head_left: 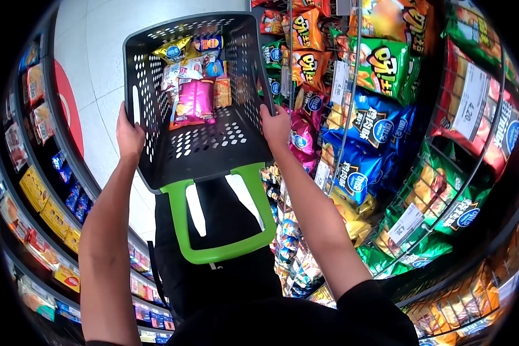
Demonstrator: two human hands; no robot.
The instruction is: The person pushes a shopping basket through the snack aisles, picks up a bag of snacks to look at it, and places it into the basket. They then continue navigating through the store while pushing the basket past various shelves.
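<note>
A black perforated shopping basket [213, 158] is held up in front of my body, its green handle [228, 254] folded toward me. My left hand [131, 131] is closed around its left side, the fingers partly hidden by the wall. On the opposite side, my right hand [275, 124] grips the right wall near a slot. Inside, toward the far end, lie a pink snack bag [195, 99], a yellow bag [173, 51], a blue packet [209, 44], a white packet [189, 69] and an orange-brown pack [222, 92]. The near part of the basket floor is bare.
On the right, wire racks hold green snack bags [386, 69], blue bags [380, 124] and orange bags [305, 29], with price tags [406, 224] on the rails. A curved-looking shelf of packaged goods [34, 187] runs along the left. Pale floor tiles [98, 34] show beyond the basket.
</note>
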